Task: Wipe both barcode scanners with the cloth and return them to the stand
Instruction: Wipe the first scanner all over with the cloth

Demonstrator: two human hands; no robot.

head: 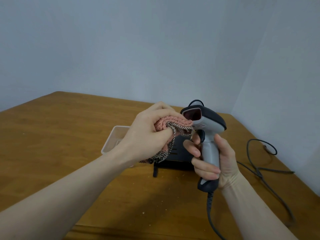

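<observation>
Clear plastic rectangular tub on the brown wooden table, left of centre; its right part is hidden behind the left hand, contents cannot be made out. Black slotted stand just right of the tub, mostly covered by both hands; whether a 2nd scanner sits in it cannot be told. Left hand grip clenched around a bunched pink and checked woven cloth, pressing it against the left side of the scanner head. Right hand grip wrapped around the handle of 1 grey and black handheld barcode scanner, held upright above the table, red window facing the camera. Grey cable leaves the handle base, cut off at the near edge. Dark cable loops lie right.
</observation>
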